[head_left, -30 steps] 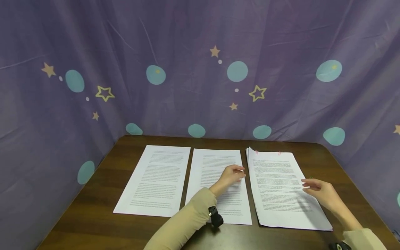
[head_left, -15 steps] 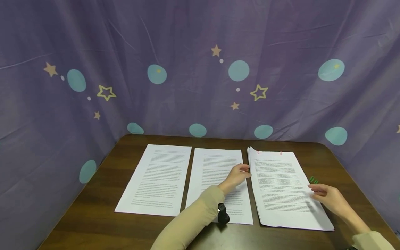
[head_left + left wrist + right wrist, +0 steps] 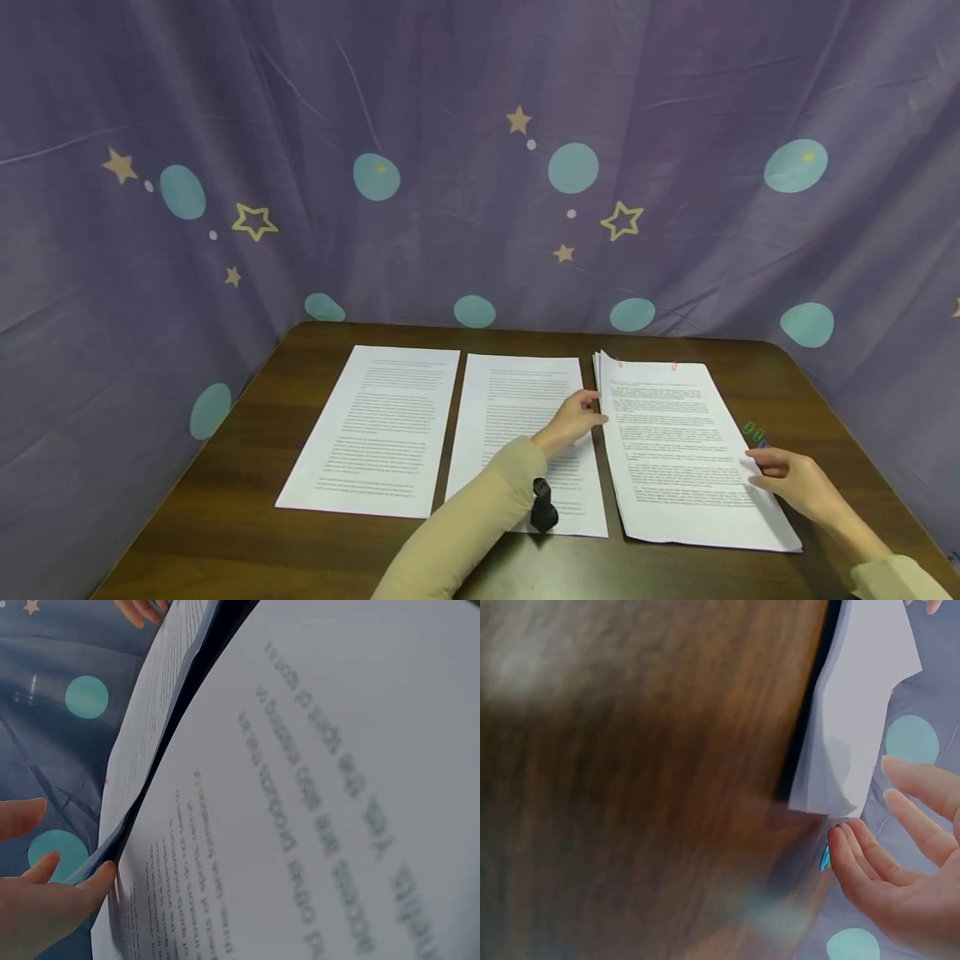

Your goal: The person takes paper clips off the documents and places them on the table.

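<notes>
A thick stack of printed paper [image 3: 675, 450] lies at the right of the table, two pinkish-red paper clips [image 3: 674, 365] on its top edge. My left hand [image 3: 573, 421] reaches to the stack's left edge, fingers and thumb spread apart; in the left wrist view a fingertip [image 3: 107, 871] is right at the paper's edge. At the opposite edge is my right hand [image 3: 798, 482], its fingers loosely bent over the margin. The right wrist view shows the right fingers [image 3: 855, 855] extended by the stack's corner, thumb apart. Neither hand is closed round the paper.
Two more printed pages lie left of the stack: a middle one [image 3: 525, 400], partly under my left forearm, and a left one [image 3: 375, 433]. Green paper clips [image 3: 753, 432] and a blue one [image 3: 762, 444] lie beside my right hand. A purple curtain [image 3: 450, 167] hangs behind the table.
Both hands have moved: the left one rightward to the stack's left edge, the right one slightly right and down to its right edge. The green and blue clips have come into view.
</notes>
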Demonstrator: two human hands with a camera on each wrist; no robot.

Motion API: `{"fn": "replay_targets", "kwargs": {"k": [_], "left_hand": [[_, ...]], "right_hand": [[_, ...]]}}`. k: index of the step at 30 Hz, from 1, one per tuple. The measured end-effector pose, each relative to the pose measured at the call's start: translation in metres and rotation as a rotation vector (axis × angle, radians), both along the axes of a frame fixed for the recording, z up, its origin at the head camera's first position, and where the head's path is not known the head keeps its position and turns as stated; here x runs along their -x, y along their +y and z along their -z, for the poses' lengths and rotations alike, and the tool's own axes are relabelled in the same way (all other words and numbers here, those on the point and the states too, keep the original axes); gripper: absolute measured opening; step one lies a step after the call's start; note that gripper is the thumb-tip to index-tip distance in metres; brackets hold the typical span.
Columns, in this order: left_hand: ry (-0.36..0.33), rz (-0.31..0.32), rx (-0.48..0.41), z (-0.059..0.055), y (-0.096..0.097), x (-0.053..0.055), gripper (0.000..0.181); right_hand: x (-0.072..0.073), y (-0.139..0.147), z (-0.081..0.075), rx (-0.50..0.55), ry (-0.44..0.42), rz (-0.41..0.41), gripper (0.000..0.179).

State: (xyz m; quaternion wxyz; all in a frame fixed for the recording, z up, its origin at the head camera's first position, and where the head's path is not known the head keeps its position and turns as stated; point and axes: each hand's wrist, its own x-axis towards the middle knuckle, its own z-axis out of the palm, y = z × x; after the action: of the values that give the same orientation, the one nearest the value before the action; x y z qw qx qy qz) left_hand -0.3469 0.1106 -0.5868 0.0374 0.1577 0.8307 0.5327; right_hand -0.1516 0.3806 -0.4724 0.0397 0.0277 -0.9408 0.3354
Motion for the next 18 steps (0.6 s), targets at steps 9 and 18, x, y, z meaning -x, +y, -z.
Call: {"fn": "replay_targets", "kwargs": {"k": [9,18], "left_hand": [[-0.157,0.010,-0.153,0.024,0.010,0.014,0.041],[-0.235,0.072,-0.193,0.010,0.019,-0.011,0.030]], "right_hand": [[0.002,0.003,0.006,0.020,-0.030,0.003,0.042],[0.009,0.007,0.009,0.038,-0.056,0.013,0.041]]}}
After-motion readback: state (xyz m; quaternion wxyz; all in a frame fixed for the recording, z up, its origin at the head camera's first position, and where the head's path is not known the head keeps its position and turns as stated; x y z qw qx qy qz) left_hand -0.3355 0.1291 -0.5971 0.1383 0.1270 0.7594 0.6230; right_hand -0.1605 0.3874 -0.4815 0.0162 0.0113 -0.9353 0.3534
